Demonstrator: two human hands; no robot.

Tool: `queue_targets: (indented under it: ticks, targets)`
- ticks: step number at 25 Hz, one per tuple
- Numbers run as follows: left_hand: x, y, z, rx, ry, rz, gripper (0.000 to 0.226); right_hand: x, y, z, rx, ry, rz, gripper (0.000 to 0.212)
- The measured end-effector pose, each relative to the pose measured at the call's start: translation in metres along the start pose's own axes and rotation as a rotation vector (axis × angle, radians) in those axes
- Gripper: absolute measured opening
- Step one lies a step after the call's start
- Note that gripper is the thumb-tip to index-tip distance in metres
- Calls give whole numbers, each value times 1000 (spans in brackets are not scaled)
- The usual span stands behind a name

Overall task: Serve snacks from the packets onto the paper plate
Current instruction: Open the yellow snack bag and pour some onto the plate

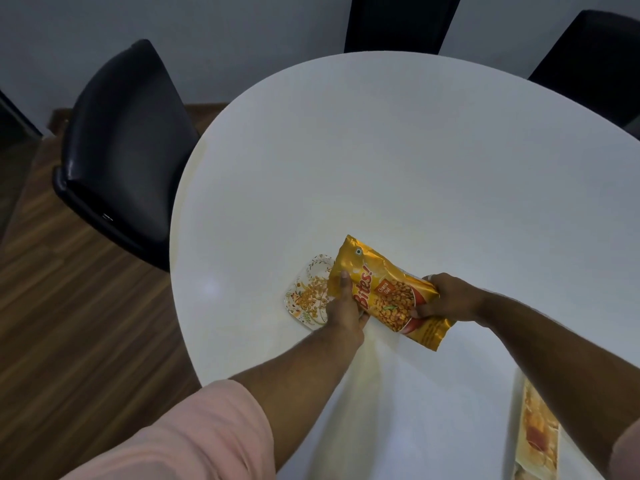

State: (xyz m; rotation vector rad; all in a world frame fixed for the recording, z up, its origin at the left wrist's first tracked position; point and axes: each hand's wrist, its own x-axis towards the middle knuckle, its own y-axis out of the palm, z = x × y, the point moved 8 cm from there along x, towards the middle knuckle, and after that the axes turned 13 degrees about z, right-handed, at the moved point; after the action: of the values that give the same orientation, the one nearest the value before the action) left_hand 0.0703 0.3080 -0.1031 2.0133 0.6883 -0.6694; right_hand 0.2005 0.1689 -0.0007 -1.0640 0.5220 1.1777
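Note:
A yellow snack packet (388, 292) printed with "Bites!" is held over the white table, tilted with its open top toward the paper plate. My left hand (346, 308) grips the packet near its upper part. My right hand (446, 299) grips its lower end. The floral paper plate (304, 315) lies at the table's left edge, partly hidden by the packet and my left hand. A small pile of yellow snack pieces (313, 291) rests on the plate.
A second snack packet (536, 434) lies at the lower right, partly under my right arm. The round white table (398, 168) has black chairs around it: one at the left (121, 143), others at the back (401, 22) and right (595, 60). Wooden floor lies to the left.

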Motion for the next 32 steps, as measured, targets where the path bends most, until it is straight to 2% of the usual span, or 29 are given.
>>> queue_targets:
  ticks: [4,10,19,32]
  targets:
    - [6,10,-7,38,-13,26,75,-1,-10,-4,11,0,-47,60]
    - [1,6,-2,40,-52,96,70,-6,-4,-7,3,0,-53,57]
    - [-22,-32,9,-7,6,-10,65,0,37,1,-5,-55,8,52]
    - [-3,7,-10,91,-73,50,67,1,-6,-19,44,-24,-112,47]
